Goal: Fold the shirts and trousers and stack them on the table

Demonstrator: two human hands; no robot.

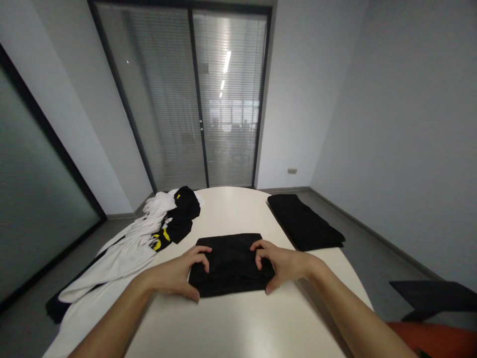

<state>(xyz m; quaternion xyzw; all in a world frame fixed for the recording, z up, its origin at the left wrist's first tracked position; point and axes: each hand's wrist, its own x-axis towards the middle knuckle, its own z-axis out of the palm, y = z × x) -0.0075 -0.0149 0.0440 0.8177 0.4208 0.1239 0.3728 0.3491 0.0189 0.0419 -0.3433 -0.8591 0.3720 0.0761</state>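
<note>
A folded black garment [231, 266] lies flat as a neat rectangle in the middle of the table. At its left end my left hand [184, 276] grips the edge, with curled fingers on top and the thumb at the near left corner. My right hand [279, 266] grips the right end in the same way, its fingertips bent over the cloth and the thumb at the near right corner. The garment's kind cannot be told while folded.
Along the table's [231, 328] left side lies a loose heap of white clothes [130, 253] and black clothes with yellow print [184, 204]. More folded black cloth [303, 223] lies at the right edge. A red-seated chair [428, 338] stands at the lower right.
</note>
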